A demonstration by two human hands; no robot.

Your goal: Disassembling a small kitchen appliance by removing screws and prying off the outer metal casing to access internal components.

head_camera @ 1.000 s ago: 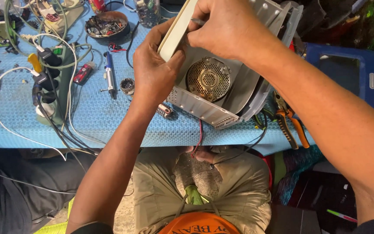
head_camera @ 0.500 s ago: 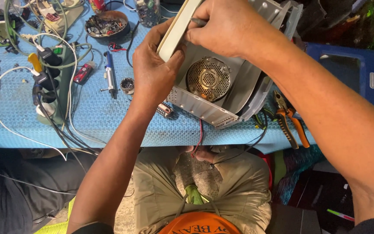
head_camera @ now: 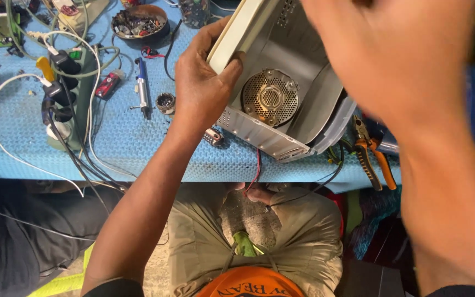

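a power strip (head_camera: 64, 99) full of plugs lies at nine o'clock on the blue table mat (head_camera: 116, 148). a bowl of small parts (head_camera: 138, 23) sits at eleven. orange-handled pliers (head_camera: 374, 157) rest at three o'clock, near the mat's edge.

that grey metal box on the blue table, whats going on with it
A person has an opened grey metal casing tipped up on the blue table. The left hand grips its cream front edge; the right hand is raised close to the camera, blurred, with its grip hidden. A round perforated speaker grille shows inside. Orange-handled pliers and a power strip lie nearby.
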